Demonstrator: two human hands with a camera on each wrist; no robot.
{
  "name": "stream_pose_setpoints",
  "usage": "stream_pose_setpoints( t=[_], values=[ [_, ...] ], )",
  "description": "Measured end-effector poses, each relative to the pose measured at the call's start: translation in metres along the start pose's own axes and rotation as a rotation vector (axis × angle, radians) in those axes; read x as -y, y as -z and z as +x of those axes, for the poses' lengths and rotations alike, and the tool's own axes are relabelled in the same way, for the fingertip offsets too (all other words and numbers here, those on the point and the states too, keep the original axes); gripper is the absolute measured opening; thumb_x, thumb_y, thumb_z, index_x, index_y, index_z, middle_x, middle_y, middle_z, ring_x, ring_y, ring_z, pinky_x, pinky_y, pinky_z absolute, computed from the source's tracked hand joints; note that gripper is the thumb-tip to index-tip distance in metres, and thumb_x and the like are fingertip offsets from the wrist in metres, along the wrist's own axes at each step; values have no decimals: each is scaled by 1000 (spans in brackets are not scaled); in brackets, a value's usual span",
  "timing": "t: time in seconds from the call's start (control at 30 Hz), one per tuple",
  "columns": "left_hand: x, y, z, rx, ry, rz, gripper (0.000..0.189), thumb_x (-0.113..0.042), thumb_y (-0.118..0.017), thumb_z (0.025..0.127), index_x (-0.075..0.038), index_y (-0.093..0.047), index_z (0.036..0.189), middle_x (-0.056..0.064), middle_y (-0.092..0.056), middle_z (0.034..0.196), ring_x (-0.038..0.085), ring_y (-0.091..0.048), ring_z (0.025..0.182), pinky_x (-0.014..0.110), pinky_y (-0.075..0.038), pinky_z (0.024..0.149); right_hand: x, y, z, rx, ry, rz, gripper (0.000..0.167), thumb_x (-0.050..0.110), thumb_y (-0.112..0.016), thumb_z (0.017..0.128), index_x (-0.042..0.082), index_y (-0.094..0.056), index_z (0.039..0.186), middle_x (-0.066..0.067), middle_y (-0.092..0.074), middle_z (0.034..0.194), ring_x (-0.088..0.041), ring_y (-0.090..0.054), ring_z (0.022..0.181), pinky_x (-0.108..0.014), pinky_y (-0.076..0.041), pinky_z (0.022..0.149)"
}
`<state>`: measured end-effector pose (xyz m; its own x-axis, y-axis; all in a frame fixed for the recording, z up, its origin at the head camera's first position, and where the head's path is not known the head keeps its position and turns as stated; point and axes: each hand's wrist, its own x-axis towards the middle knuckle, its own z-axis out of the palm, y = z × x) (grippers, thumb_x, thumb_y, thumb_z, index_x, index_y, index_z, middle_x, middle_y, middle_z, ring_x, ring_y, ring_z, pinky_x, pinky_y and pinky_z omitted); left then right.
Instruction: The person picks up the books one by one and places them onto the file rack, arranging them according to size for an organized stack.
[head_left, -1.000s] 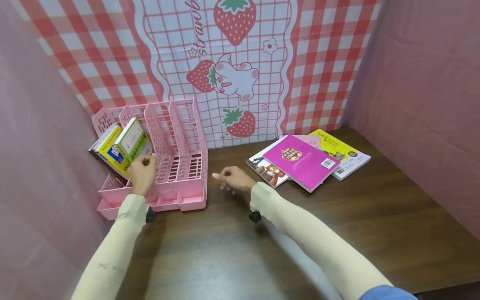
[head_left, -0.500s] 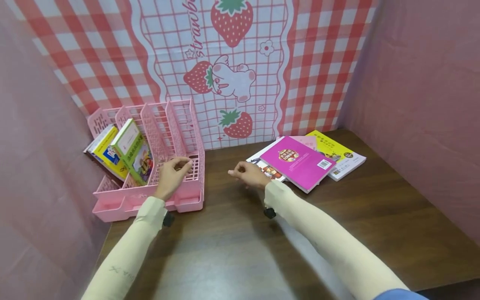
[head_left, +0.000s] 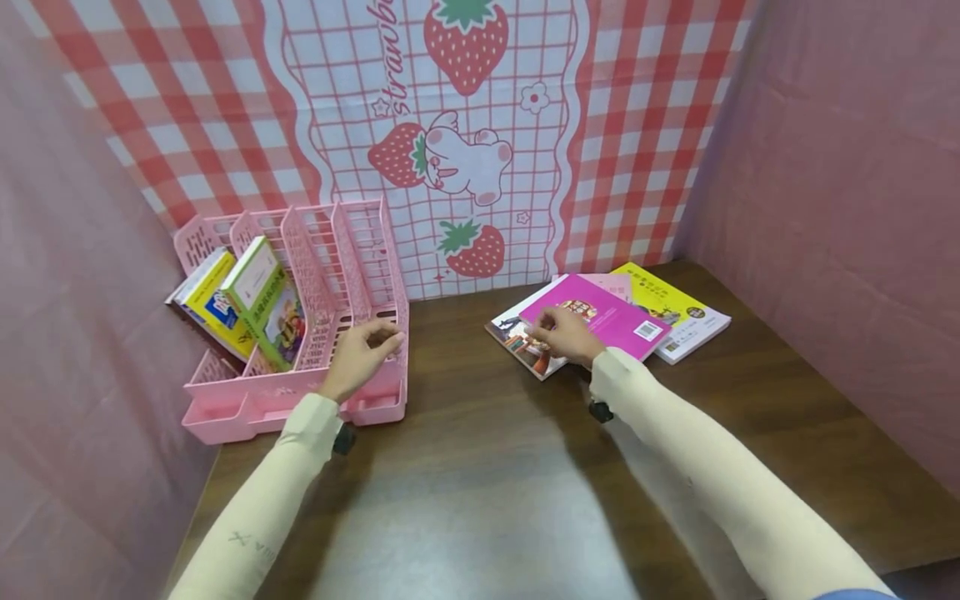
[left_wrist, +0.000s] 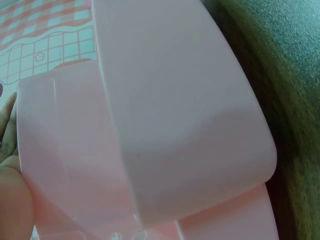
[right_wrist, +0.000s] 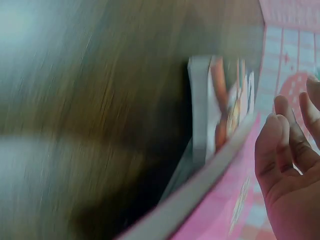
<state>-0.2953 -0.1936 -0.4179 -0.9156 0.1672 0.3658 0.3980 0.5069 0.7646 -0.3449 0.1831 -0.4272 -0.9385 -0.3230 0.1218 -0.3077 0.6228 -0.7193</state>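
Note:
My left hand (head_left: 362, 357) hovers over the front right part of the pink desk organizer (head_left: 300, 385), fingers loosely bent with nothing between them. In the left wrist view the organizer's pink wall (left_wrist: 170, 110) fills most of the picture, the hand at its left edge. Over the left part of a book pile, my right hand (head_left: 567, 335) overlaps a magenta book (head_left: 622, 321) and holds nothing. Beneath that book lies a white book with a colourful picture cover (head_left: 542, 360). The right wrist view has the relaxed fingers (right_wrist: 270, 140) above the magenta cover (right_wrist: 215, 220).
A green book (head_left: 273, 312) and a yellow book (head_left: 225, 304) lean in the organizer's left slots. A pink book (head_left: 611, 283) and a yellow-and-white book (head_left: 682, 312) lie under and beside the magenta one. A strawberry-print cloth (head_left: 465, 167) hangs behind the brown table (head_left: 450, 483).
My left hand has come away from the green book and shifted right across the organizer. My right hand has moved right, from bare table to over the book pile.

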Motion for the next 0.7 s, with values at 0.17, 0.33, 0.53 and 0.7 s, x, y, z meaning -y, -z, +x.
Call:
stream_pose_setpoints(
  t=[0.17, 0.33, 0.53, 0.7],
  values=[
    [4, 0, 1, 9, 8, 28, 21, -19, -71, 100, -2, -74, 111, 12, -75, 93, 24, -69, 80, 27, -52, 65, -29, 25, -7, -39, -18, -101, 21, 22, -70, 99, 3, -62, 95, -12, -64, 94, -27, -58, 88, -40, -48, 81],
    [5, 0, 1, 16, 18, 19, 19, -19, -71, 99, -3, -74, 110, 14, -75, 95, 24, -69, 81, 29, -54, 66, -51, 47, -20, -56, -100, -136, 22, 24, -70, 99, 4, -61, 99, -14, -65, 99, -28, -58, 89, -39, -48, 79],
    [4, 1, 1, 6, 15, 18, 16, -19, -72, 99, -6, -75, 107, 7, -73, 88, 22, -67, 79, 29, -53, 65, -65, 76, -35, -86, -150, -238, 32, 26, -74, 96, -2, -64, 106, -23, -68, 107, -36, -60, 99, -49, -49, 87],
    [5, 1, 2, 9, 10, -13, 16, -15, -71, 98, -2, -74, 107, 13, -74, 90, 23, -68, 79, 27, -53, 66, -83, 98, -41, -89, -258, -348, 57, 40, -73, 95, -8, -60, 124, -30, -55, 123, -45, -47, 118, -63, -41, 99]
  ],
)
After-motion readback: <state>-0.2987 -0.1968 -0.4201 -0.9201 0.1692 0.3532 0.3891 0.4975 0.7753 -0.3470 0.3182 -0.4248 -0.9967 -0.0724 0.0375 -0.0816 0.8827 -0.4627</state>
